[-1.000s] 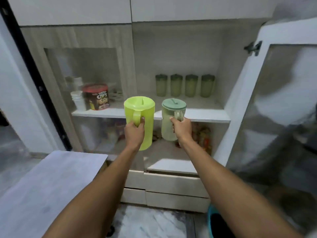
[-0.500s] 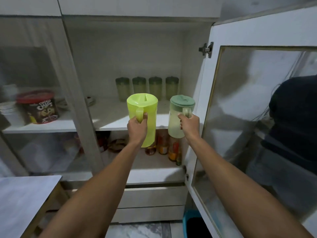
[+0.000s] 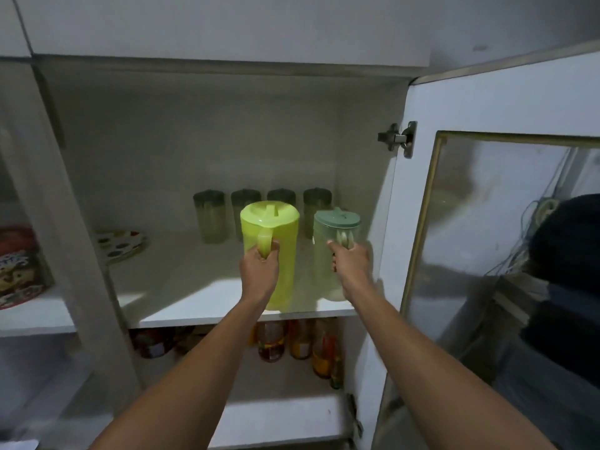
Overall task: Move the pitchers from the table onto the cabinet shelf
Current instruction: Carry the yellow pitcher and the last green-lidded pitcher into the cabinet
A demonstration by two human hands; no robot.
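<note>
A bright yellow-green pitcher point(image 3: 281, 251) with a matching lid stands upright at the front of the white cabinet shelf point(image 3: 194, 300). My left hand point(image 3: 259, 271) grips its handle. Just to its right is a pale translucent pitcher with a dull green lid point(image 3: 328, 254), also upright at the shelf's front edge. My right hand point(image 3: 352, 263) is wrapped around its handle. Both pitcher bases look level with the shelf surface; I cannot tell whether they rest on it.
Several green-lidded tumblers point(image 3: 211, 219) line the back of the shelf, a patterned plate point(image 3: 121, 245) lies at its left. The glass cabinet door point(image 3: 506, 254) hangs open on the right. Bottles point(image 3: 292, 342) fill the shelf below. A cereal tub point(image 3: 19, 264) sits behind the left glass pane.
Both hands have carried the pitchers forward and into the cabinet, from in front of the shelf edge to over its front part. The view has moved closer to the cabinet.
</note>
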